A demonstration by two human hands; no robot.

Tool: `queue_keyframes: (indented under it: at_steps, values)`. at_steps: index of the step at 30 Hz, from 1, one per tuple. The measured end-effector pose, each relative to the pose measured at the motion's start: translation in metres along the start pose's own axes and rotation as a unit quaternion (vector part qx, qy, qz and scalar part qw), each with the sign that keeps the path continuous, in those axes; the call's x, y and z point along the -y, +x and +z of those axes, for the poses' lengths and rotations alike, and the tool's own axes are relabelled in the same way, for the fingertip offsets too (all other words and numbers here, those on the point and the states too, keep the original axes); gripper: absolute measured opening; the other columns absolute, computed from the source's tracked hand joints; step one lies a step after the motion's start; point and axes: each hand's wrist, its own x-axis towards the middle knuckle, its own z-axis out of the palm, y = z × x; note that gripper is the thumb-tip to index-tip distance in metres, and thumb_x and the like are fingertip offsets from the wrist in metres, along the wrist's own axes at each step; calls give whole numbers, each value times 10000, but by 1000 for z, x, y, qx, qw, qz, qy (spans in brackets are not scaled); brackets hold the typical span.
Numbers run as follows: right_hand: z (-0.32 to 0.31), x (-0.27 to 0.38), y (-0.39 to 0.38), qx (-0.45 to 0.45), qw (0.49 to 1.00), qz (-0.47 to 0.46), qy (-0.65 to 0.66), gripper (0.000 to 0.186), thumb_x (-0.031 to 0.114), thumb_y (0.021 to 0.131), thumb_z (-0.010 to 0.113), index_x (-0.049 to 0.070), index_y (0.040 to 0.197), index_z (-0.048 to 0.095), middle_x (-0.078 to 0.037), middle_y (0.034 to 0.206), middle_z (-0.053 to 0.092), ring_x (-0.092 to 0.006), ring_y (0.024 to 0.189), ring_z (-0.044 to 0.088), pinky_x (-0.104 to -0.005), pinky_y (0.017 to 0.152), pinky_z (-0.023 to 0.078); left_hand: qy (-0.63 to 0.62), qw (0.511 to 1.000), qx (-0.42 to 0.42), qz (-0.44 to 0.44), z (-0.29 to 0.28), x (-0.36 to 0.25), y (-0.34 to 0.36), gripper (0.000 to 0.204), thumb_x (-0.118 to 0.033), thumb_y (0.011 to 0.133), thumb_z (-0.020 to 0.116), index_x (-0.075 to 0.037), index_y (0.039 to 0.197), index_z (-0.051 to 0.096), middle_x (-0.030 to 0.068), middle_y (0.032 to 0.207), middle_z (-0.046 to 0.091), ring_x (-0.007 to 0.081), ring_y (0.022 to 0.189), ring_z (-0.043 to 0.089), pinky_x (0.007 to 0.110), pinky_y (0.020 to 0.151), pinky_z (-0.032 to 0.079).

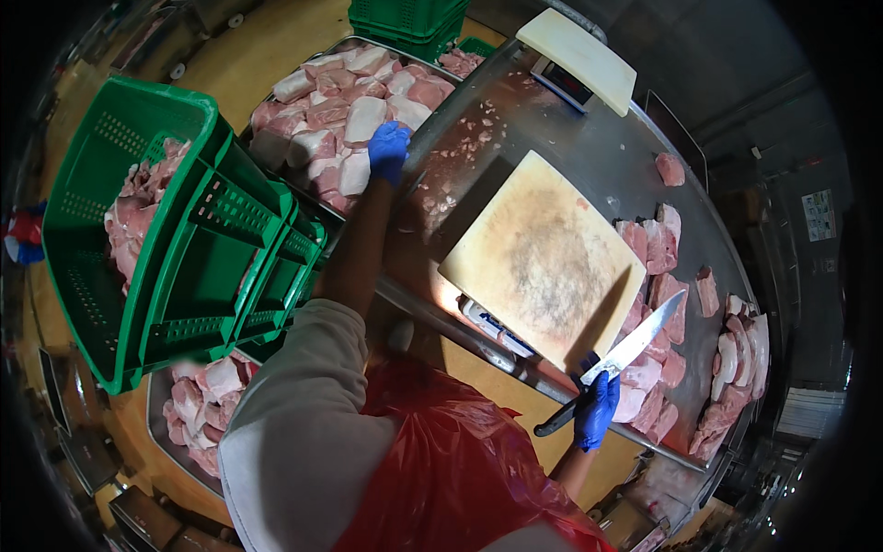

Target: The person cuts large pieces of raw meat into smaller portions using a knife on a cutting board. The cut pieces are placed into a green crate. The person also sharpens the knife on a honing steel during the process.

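Observation:
My left hand (388,153), in a blue glove, reaches out to the right side of a large metal tub (346,42) heaped with pale pink raw pork pieces (363,118). Its fingers are curled against a piece of pork (407,112) at the heap's edge; the fingertips are partly hidden. In my right hand (598,410), also gloved in blue, is a knife (635,346) with a broad blade and a black handle. The blade points up and to the right, over the pork slabs beside a worn white cutting board (543,248).
The board rests on a scale (495,324) on the steel table (589,152). A second board-topped scale (578,57) stands at the far end. Cut pork slabs (655,294) line the table's right side. Stacked green crates (175,248) with meat stand left, above another meat tub (204,414).

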Motion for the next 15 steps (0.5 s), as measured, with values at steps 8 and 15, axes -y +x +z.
queue_keyframes:
  at_steps: [8, 15]
  values:
    - [-21, 7, 15, -2, 1000, -27, -14, 476, 315, 1070, 467, 31, 1449, 421, -159, 1366, 583, -270, 1194, 605, -454, 931, 540, 47, 992, -33, 110, -19, -18, 0, 300, -117, 939, 632, -15, 1221, 642, 14, 926, 668, 82, 749, 584, 227, 630, 472]
    - [-28, -1, 8, -4, 999, -32, 8, 434, 289, 1077, 455, 29, 1424, 445, -152, 1331, 608, -264, 1197, 611, -475, 917, 555, -10, 998, -9, 66, -7, -50, -35, 277, -44, 905, 652, 58, 1162, 641, 92, 1020, 697, 163, 928, 662, 268, 850, 518]
